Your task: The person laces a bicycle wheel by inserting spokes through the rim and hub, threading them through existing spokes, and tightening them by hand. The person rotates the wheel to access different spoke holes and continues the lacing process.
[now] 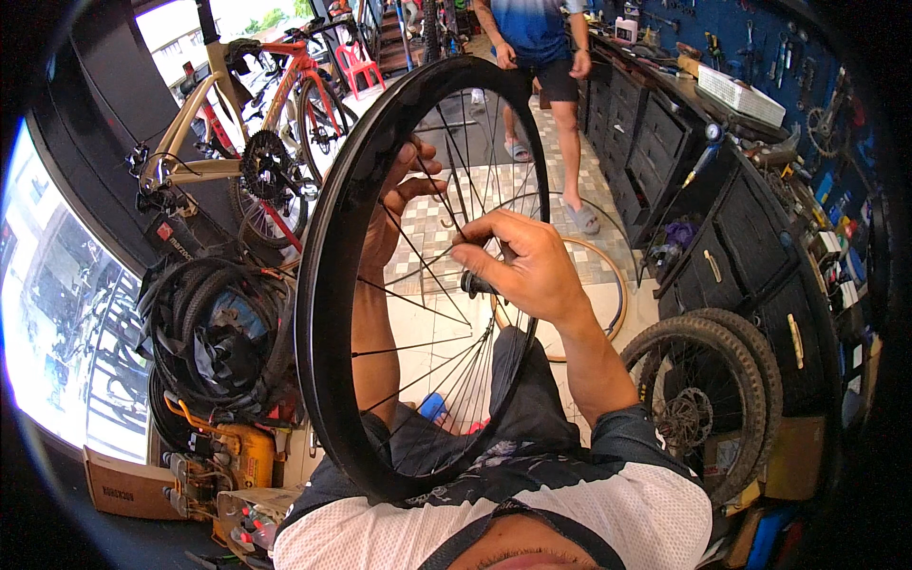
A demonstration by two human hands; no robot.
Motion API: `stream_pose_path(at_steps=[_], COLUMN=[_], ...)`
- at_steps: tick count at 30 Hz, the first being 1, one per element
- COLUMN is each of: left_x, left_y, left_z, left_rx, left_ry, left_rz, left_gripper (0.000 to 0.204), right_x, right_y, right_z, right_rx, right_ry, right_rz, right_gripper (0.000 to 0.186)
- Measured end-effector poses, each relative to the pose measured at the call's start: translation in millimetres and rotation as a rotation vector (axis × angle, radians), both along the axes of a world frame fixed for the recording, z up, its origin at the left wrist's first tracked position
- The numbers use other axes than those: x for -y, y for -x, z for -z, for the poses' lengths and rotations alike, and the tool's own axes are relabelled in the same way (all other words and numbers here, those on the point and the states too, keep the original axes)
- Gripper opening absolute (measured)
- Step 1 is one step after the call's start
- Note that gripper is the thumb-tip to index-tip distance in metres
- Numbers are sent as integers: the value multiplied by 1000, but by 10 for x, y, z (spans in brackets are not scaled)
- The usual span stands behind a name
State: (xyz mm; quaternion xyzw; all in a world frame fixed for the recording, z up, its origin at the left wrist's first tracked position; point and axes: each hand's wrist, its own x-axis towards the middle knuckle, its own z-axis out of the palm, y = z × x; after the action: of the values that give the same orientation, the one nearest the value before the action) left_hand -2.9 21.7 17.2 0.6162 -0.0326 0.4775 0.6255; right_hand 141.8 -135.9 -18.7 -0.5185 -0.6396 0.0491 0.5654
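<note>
A black bicycle wheel (326, 313) with a deep rim stands upright before my body, its thin dark spokes running to a black hub (472, 283). On the left, my left hand (407, 180) curls its fingers at the rim and among the spokes, partly hidden by the rim. Just above the hub, my right hand (522, 266) pinches a thin spoke (458, 228) between thumb and index finger; a small bent end shows near the fingertips. My forearms come up on both sides of the wheel.
A co-worker in a blue shirt (532, 28) stands ahead. Bikes (242, 166) and bundled tires (209, 323) crowd the left, beside a yellow machine (233, 446). A tan-walled hoop (608, 280) lies on the floor. Muddy wheels (722, 337) lean against black drawers (722, 247) at right.
</note>
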Motion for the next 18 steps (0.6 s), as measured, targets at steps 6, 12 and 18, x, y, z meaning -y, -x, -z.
stream_pose_path(at_steps=[6,12,18], left_x=[33,59,45], left_y=[24,46,62], left_z=[-53,-55,-19], left_rx=[-18,-23,9], left_ry=[-38,-19,-27], left_rz=[-14,-40,-32], left_gripper=[33,32,33], right_x=[-77,-156,-119], right_y=[7,25,57], right_z=[-6,88,-46], right_rx=[-151,-182,-174], right_ry=[95,-9,91], right_rz=[-21,-136,-65], right_gripper=[25,26,27])
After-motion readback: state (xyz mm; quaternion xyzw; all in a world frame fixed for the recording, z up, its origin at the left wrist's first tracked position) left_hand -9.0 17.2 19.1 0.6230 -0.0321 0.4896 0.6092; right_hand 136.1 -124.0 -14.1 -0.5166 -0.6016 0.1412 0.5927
